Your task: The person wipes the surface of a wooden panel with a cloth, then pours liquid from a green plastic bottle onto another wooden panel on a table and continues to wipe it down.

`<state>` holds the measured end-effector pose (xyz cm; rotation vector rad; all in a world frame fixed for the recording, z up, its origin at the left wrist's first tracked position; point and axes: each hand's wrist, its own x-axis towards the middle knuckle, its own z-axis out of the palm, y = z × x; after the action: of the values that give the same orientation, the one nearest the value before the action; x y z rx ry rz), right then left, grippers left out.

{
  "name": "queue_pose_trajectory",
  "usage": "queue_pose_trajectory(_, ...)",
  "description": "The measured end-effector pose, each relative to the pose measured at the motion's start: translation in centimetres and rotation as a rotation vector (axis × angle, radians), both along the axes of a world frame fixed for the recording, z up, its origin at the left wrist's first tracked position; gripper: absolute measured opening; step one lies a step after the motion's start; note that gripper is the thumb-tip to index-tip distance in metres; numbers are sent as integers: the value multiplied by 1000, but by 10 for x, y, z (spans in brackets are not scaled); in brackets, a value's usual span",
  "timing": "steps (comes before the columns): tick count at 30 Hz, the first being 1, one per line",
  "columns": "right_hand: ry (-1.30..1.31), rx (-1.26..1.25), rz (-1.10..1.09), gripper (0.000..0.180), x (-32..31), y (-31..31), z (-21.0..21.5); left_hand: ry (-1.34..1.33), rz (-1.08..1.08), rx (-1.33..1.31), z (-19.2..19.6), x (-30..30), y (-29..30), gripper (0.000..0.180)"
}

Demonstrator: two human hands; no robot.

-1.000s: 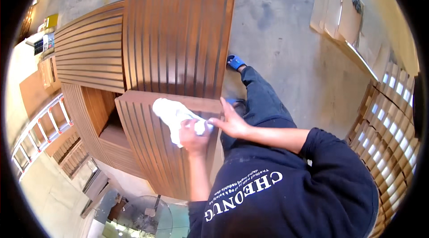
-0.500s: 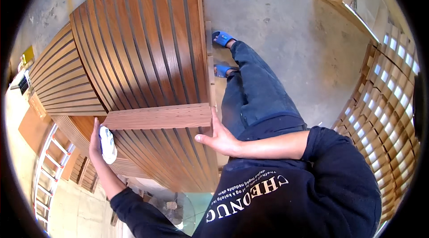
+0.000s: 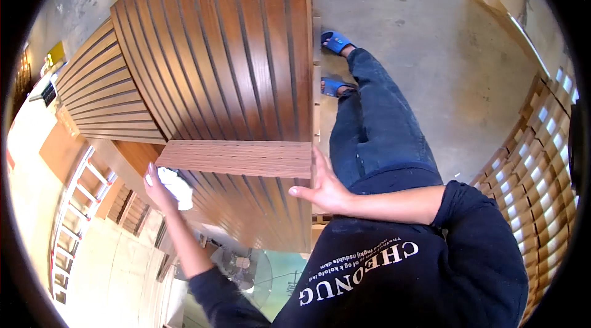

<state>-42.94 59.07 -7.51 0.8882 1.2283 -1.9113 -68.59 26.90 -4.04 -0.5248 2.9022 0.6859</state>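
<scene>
Between my hands stands a grooved wooden panel [image 3: 246, 205], raised at a tilt with its paler edge face uppermost. My left hand [image 3: 160, 191] is at the panel's left end, its fingers bent around a crumpled white cloth [image 3: 178, 190] that lies against the corner. At the opposite end my right hand [image 3: 324, 185] grips the panel's side, thumb over the grooved face and fingers along the end. Just beyond the raised panel lies a stack of brown boards [image 3: 215, 51] with dark parallel grooves.
More grooved boards [image 3: 101, 97] lie to the far left. A ladder [image 3: 77, 214] is at the lower left. Stacked slatted wood pieces [image 3: 523, 180] fill the right side. Concrete floor [image 3: 425, 51] shows beyond my legs, where I wear blue sandals [image 3: 335, 41].
The view has shifted, so everything sits further right. The raised panel's grooved face looks shorter. My left fingers have bent more around the cloth; my right hand keeps its hold.
</scene>
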Motion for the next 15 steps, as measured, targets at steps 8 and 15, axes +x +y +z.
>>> queue_pose_trajectory(8,53,-117,150,134,0,1,-32,129,-614,-35,4,189,174,28)
queue_pose_trajectory(15,66,-238,-35,130,-4,0,-23,293,208,-101,-8,40,42,22)
